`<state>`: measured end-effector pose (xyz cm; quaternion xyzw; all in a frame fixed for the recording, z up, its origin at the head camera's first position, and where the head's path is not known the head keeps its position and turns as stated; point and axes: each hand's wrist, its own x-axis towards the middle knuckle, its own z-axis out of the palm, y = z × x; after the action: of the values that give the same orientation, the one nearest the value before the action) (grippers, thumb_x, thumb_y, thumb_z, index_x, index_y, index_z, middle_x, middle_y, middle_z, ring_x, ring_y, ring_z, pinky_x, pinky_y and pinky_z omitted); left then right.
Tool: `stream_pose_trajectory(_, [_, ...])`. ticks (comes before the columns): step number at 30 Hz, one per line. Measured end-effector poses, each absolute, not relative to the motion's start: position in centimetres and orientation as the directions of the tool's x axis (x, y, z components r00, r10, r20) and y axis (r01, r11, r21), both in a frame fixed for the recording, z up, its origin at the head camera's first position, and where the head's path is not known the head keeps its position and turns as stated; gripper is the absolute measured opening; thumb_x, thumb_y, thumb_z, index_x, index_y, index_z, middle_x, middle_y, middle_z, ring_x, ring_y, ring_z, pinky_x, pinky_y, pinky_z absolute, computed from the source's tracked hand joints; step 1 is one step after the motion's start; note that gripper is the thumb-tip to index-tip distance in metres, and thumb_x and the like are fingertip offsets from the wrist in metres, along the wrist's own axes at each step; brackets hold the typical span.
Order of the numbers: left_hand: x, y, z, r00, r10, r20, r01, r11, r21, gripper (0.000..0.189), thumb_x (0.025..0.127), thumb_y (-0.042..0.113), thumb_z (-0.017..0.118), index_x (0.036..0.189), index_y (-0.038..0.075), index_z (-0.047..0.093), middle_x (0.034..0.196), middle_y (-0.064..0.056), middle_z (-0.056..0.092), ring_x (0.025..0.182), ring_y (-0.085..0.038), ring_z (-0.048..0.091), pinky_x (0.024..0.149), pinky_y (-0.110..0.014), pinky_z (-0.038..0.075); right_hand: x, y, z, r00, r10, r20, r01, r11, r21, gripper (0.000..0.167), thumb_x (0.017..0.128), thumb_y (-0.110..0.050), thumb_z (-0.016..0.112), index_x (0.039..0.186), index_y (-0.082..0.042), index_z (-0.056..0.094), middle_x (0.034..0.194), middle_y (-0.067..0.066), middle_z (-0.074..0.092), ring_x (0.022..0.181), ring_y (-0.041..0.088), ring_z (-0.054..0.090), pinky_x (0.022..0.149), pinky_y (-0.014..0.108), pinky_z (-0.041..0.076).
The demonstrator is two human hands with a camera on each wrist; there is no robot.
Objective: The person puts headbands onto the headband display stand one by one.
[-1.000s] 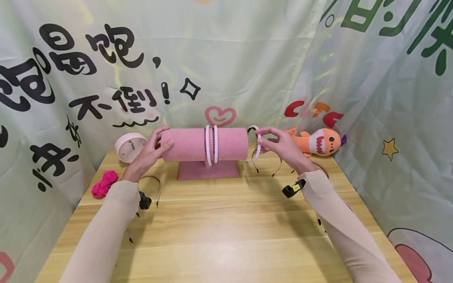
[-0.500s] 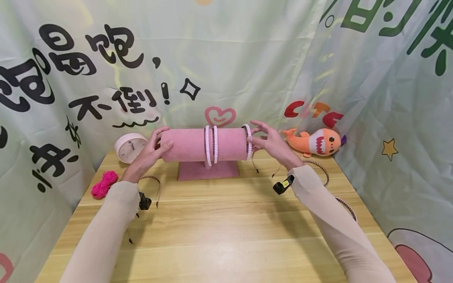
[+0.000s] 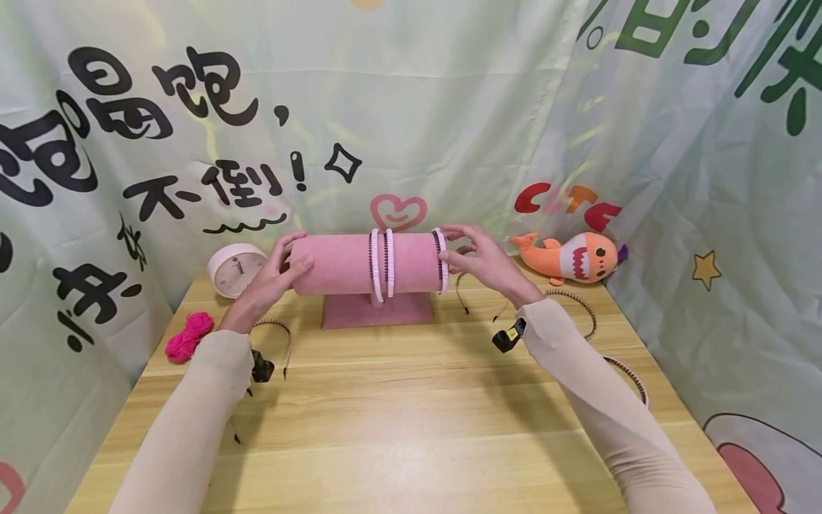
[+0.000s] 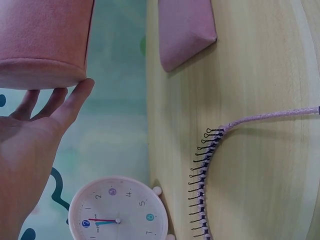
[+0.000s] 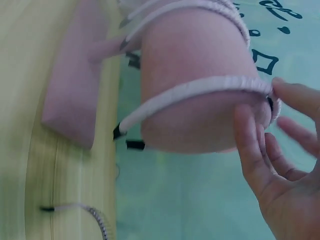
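Observation:
A pink padded roll (image 3: 340, 264) on a flat-based stand (image 3: 379, 319) carries several pale headbands with dark teeth. Two headbands (image 3: 390, 264) sit around its middle. A third headband (image 3: 443, 260) circles the right end, its dark tips hanging below in the right wrist view. My right hand (image 3: 484, 264) pinches this band, one fingertip on its outer side and another finger (image 5: 247, 132) against the roll's end. My left hand (image 3: 272, 275) holds the roll's left end, thumb in front and fingers behind. In the left wrist view its fingertips (image 4: 82, 92) touch the end's rim.
A round clock (image 3: 236, 270) and pink yarn-like bundle (image 3: 189, 337) stand at left. A headband (image 3: 272, 323) lies near the left forearm. More headbands (image 3: 581, 303) lie right, partly under the right arm. An orange plush shark (image 3: 571, 258) sits at the back beside the printed curtain.
My right hand has moved left, bringing the third headband from beside the roll onto its right end and slightly farther along. My left hand stays at the left end.

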<state>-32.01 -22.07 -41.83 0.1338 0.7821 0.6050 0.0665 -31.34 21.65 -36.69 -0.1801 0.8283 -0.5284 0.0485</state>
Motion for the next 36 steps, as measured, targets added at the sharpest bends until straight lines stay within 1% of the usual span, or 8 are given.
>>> stream_pose_trajectory(5, [-32.1, -22.1, -41.9, -0.955, 0.29, 0.057, 0.13, 0.238, 0.963, 0.073, 0.112, 0.045, 0.061, 0.171, 0.033, 0.019, 0.18, -0.008, 0.022, 0.163, -0.036, 0.029, 0.129, -0.064, 0.032, -31.3, 22.6, -37.1, -0.892, -0.424, 0.159, -0.359, 0.446, -0.82, 0.052, 0.111, -0.032, 0.067, 0.161, -0.027, 0.054, 0.165, 0.009, 0.042, 0.146, 0.034, 0.054, 0.107, 0.055, 0.058])
stream_pose_trajectory(7, [-32.1, -22.0, -41.9, -0.955, 0.289, 0.06, 0.135, 0.25, 0.959, 0.075, 0.111, 0.046, 0.061, 0.172, 0.031, 0.018, 0.18, -0.009, 0.023, 0.164, -0.038, 0.028, 0.129, -0.064, 0.031, -31.4, 23.0, -37.2, -0.878, -0.45, 0.16, -0.376, 0.445, -0.812, 0.052, 0.11, -0.033, 0.067, 0.16, -0.027, 0.054, 0.167, 0.004, 0.042, 0.151, 0.034, 0.049, 0.111, 0.06, 0.054])
stream_pose_trajectory(10, [-32.0, -22.0, -41.9, -0.956, 0.286, 0.059, 0.134, 0.252, 0.958, 0.076, 0.111, 0.047, 0.061, 0.172, 0.031, 0.019, 0.179, -0.009, 0.024, 0.164, -0.038, 0.028, 0.13, -0.064, 0.031, -31.6, 23.5, -37.2, -0.866, -0.478, 0.146, -0.379, 0.437, -0.816, 0.055, 0.109, -0.032, 0.07, 0.161, -0.027, 0.052, 0.171, 0.001, 0.04, 0.155, 0.035, 0.043, 0.118, 0.06, 0.048])
stream_pose_trajectory(15, [-32.0, -22.0, -41.8, -0.956, 0.287, 0.059, 0.129, 0.231, 0.964, 0.075, 0.112, 0.044, 0.061, 0.172, 0.03, 0.018, 0.178, -0.009, 0.024, 0.162, -0.035, 0.03, 0.129, -0.064, 0.031, -32.0, 23.8, -37.2, -0.858, -0.496, 0.138, -0.381, 0.431, -0.818, 0.059, 0.106, -0.032, 0.075, 0.161, -0.03, 0.052, 0.171, -0.003, 0.04, 0.157, 0.035, 0.04, 0.123, 0.058, 0.045])
stream_pose_trajectory(21, [-31.9, -22.0, -41.8, -0.956, 0.289, 0.059, 0.13, 0.233, 0.964, 0.069, 0.112, 0.044, 0.06, 0.169, 0.037, 0.022, 0.179, -0.008, 0.024, 0.162, -0.035, 0.03, 0.129, -0.063, 0.032, -32.3, 23.5, -37.4, -0.861, -0.486, 0.152, -0.389, 0.435, -0.812, 0.059, 0.103, -0.037, 0.079, 0.157, -0.035, 0.056, 0.168, -0.007, 0.044, 0.157, 0.034, 0.04, 0.122, 0.057, 0.046])
stream_pose_trajectory(24, [-31.8, -22.1, -41.8, -0.956, 0.288, 0.06, 0.131, 0.234, 0.963, 0.068, 0.112, 0.044, 0.06, 0.169, 0.038, 0.022, 0.179, -0.008, 0.024, 0.162, -0.035, 0.031, 0.129, -0.062, 0.032, -32.5, 23.1, -37.5, -0.857, -0.489, 0.163, -0.405, 0.445, -0.799, 0.059, 0.103, -0.037, 0.079, 0.157, -0.034, 0.056, 0.169, -0.006, 0.045, 0.158, 0.031, 0.039, 0.123, 0.058, 0.044])
stream_pose_trajectory(31, [-31.9, -22.2, -41.8, -0.955, 0.289, 0.068, 0.138, 0.231, 0.963, 0.073, 0.113, 0.043, 0.059, 0.171, 0.03, 0.018, 0.179, -0.009, 0.023, 0.161, -0.036, 0.031, 0.128, -0.063, 0.032, -32.9, 21.7, -37.4, -0.847, -0.495, 0.193, -0.45, 0.474, -0.757, 0.059, 0.103, -0.039, 0.079, 0.157, -0.031, 0.057, 0.168, -0.002, 0.048, 0.159, 0.025, 0.039, 0.129, 0.057, 0.037])
stream_pose_trajectory(36, [-32.0, -22.1, -41.8, -0.955, 0.29, 0.067, 0.135, 0.222, 0.966, 0.074, 0.113, 0.042, 0.059, 0.172, 0.026, 0.017, 0.178, -0.01, 0.023, 0.161, -0.036, 0.032, 0.128, -0.063, 0.033, -33.1, 20.7, -37.5, -0.841, -0.493, 0.221, -0.481, 0.497, -0.722, 0.058, 0.102, -0.042, 0.079, 0.156, -0.034, 0.059, 0.166, -0.004, 0.051, 0.159, 0.024, 0.04, 0.131, 0.057, 0.032])
